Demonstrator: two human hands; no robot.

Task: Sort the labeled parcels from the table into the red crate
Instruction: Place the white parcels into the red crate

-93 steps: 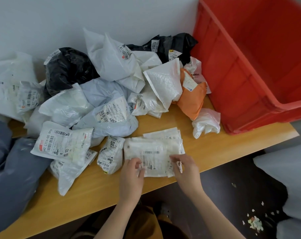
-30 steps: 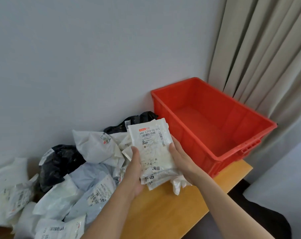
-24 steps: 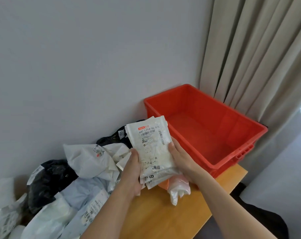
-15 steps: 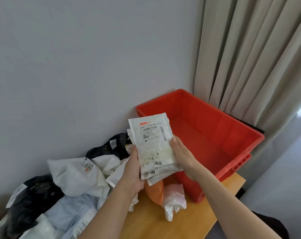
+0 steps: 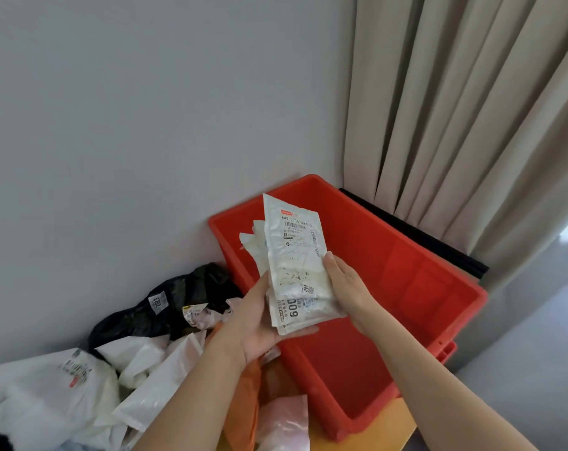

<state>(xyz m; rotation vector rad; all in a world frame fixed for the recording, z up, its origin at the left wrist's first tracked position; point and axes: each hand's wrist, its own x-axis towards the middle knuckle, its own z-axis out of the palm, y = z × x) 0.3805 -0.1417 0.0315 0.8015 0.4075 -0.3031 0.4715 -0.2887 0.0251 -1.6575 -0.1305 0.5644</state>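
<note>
1. Parcels, a small stack of white labeled parcels (image 5: 295,265), are held upright over the near-left part of the red crate (image 5: 406,288); the front one shows a printed label with barcodes facing the camera.
2. Left hand (image 5: 260,323) cups the stack from below and from its left side, palm up, fingers curled under the bottom edge; right hand (image 5: 347,284) grips the stack's right edge, thumb on the front and fingers behind.
3. Red crate sits on the wooden counter (image 5: 393,428), its far corner against the grey wall (image 5: 146,125); its inside shows only red floor where it is visible.
4. Left of the crate, a heap of other parcels lies on the counter; a black bag (image 5: 165,307) with small white labels rests against the wall; white mailers (image 5: 81,385) lie below it.
5. An orange parcel (image 5: 247,402) and a pale pink bag (image 5: 286,421) sit just beside the crate's near-left wall, partly hidden by the left forearm.
6. Beige curtain (image 5: 455,109) hangs behind the crate on its right.
</note>
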